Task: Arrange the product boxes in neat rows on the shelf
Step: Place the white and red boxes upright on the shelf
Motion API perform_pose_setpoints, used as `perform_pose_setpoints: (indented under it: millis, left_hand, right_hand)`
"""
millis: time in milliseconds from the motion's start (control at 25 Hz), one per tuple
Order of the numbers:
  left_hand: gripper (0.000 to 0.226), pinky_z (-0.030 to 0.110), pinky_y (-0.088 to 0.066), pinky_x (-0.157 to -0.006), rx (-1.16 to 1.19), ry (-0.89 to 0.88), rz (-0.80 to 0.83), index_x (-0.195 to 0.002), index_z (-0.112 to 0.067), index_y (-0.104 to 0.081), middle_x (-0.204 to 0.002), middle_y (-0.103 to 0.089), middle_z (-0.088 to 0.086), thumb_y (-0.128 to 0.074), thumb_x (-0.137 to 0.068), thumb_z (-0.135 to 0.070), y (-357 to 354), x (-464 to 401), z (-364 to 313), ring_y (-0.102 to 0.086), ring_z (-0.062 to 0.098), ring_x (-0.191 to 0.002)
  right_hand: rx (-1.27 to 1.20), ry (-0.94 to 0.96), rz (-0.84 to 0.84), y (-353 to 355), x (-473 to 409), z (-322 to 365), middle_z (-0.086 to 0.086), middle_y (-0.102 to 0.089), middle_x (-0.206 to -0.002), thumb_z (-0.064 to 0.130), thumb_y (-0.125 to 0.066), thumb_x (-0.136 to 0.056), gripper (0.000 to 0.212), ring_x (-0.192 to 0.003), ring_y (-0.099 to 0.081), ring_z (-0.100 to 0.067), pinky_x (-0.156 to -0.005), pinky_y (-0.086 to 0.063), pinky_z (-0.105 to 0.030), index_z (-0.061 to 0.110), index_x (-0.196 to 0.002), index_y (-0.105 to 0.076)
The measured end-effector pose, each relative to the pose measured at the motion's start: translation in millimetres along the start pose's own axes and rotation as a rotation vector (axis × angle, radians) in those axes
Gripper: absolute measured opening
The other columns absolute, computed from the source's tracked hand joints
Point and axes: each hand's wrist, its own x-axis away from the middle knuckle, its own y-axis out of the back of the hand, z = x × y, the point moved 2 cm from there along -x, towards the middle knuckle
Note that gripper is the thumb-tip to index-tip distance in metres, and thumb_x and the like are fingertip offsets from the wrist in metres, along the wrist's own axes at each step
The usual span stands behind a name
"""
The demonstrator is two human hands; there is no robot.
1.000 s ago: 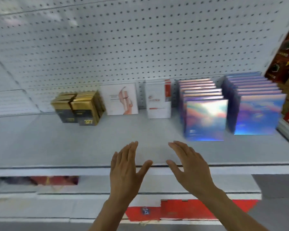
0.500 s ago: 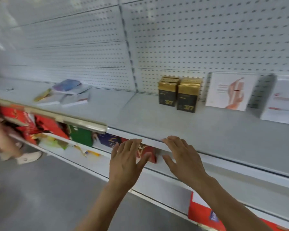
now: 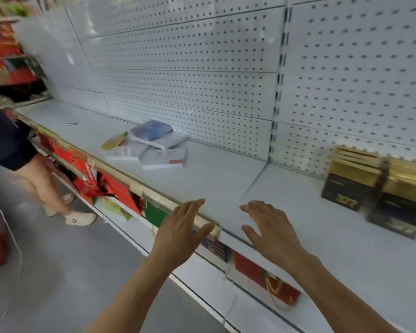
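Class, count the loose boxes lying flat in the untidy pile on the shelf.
4: an iridescent blue box on top of a white box, a gold box at the left, a white red-marked box in front. Others may be hidden.

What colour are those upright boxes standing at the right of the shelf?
Gold tops over black lower halves, seen in the head view.

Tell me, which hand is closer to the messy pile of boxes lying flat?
Left. The left hand hovers at the shelf edge, below and slightly right of the pile; the right hand is farther right.
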Motion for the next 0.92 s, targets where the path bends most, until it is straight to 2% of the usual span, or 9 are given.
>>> perform_pose_setpoints:
  millis: [240, 400, 600, 800, 920]
  left_hand:
    - [0.065, 0.033, -0.037, -0.107, -0.012, 0.036, 0.068, -0.148, -0.031, -0.03, -0.15, -0.039, -0.007, -0.046, -0.091, -0.058, 18.6, -95.4, 111.5, -0.041, 0.016, -0.133]
    - [0.064, 0.031, -0.037, -0.105, 0.005, 0.065, 0.116, -0.147, -0.029, -0.031, -0.149, -0.039, -0.006, -0.047, -0.091, -0.056, 21.9, -129.9, 180.6, -0.041, 0.015, -0.132]
    - [0.065, 0.034, -0.033, -0.11, 0.078, 0.095, 0.185, -0.148, -0.026, -0.029, -0.152, -0.035, -0.003, -0.052, -0.092, -0.05, 23.9, -191.5, 267.0, -0.036, 0.017, -0.137]
    - [0.068, 0.036, -0.025, -0.113, 0.132, 0.164, 0.226, -0.149, -0.022, -0.028, -0.156, -0.029, 0.001, -0.056, -0.092, -0.046, 28.7, -276.7, 371.5, -0.026, 0.02, -0.142]
    - [0.077, 0.04, -0.02, -0.116, 0.068, 0.151, 0.252, -0.151, -0.018, -0.024, -0.16, -0.02, 0.004, -0.06, -0.089, -0.045, 28.9, -327.5, 426.3, -0.019, 0.023, -0.146]
  right_hand:
    - [-0.075, 0.038, 0.076, -48.3, -148.3, 31.1, 0.008, -0.034, -0.146, 0.037, -0.044, -0.098, 0.046, -0.13, -0.034, -0.012, -0.103, -0.029, -0.028, 0.029, -0.142, -0.036]
    - [-0.072, 0.034, 0.17, -80.6, -209.4, 48.7, 0.008, -0.035, -0.144, 0.037, -0.045, -0.097, 0.046, -0.128, -0.036, -0.013, -0.1, -0.031, -0.029, 0.028, -0.142, -0.036]
    - [-0.076, -0.024, 0.226, -114.0, -278.4, 62.2, 0.009, -0.034, -0.143, 0.041, -0.051, -0.093, 0.054, -0.127, -0.035, -0.013, -0.1, -0.035, -0.031, 0.027, -0.143, -0.035]
    - [-0.111, -0.185, 0.261, -150.0, -350.2, 84.8, 0.004, -0.029, -0.148, 0.048, -0.059, -0.086, 0.068, -0.132, -0.028, -0.018, -0.105, -0.036, -0.037, 0.026, -0.144, -0.031]
    - [-0.069, -0.387, 0.239, -169.5, -390.8, 94.3, -0.003, -0.022, -0.152, 0.058, -0.057, -0.083, 0.082, -0.137, -0.021, -0.024, -0.107, -0.034, -0.042, 0.022, -0.147, -0.021]
